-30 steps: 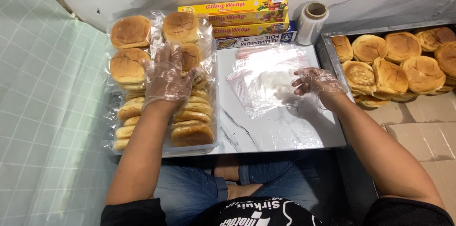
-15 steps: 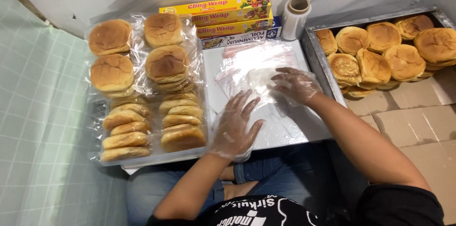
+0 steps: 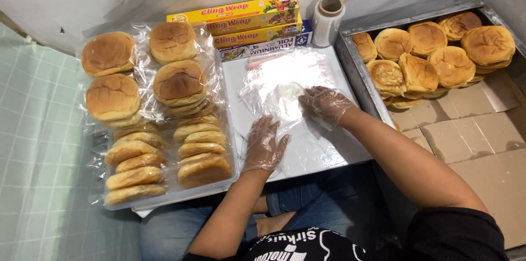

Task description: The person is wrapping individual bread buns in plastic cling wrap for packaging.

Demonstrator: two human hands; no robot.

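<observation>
Bright, even overhead light; sharp focus.

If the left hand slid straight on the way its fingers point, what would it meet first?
Probably the clear plastic bags on the white board. The left hand points up the board, fingertips already at the bags' near edge. Beyond lie the wrap boxes; height is unclear.

Gloved hands (image 3: pixel 293 124) on clear plastic bags (image 3: pixel 282 83)

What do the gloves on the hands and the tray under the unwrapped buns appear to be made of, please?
Gloves on the left hand and right hand: thin clear plastic film, wrinkled and loose. Tray: probably metal, judging by its dull grey, faintly reflective rim.
</observation>
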